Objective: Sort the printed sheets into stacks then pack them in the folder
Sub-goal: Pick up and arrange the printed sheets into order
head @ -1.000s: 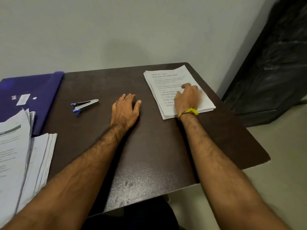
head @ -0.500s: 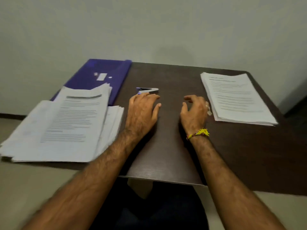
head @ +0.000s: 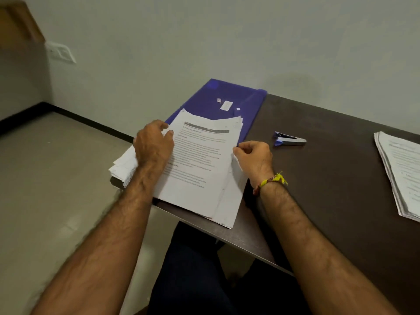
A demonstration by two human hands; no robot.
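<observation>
A loose pile of printed sheets (head: 195,169) lies on the left end of the dark table (head: 329,189), overhanging its front corner. My left hand (head: 153,144) grips the pile's left edge, thumb on the top page. My right hand (head: 254,158) pinches the right edge of the upper sheets with curled fingers. Behind the pile the blue folder (head: 227,96) lies flat and shut, partly covered by the sheets. A neat second stack of sheets (head: 402,169) rests at the far right.
A small blue and silver stapler (head: 289,139) lies on the table just right of my right hand. The wall runs close behind the table. The floor drops away on the left, and my legs are under the table's front edge.
My view swung left from the neat right stack to the loose pile. Both hands left the bare table top and took hold of the pile's two side edges.
</observation>
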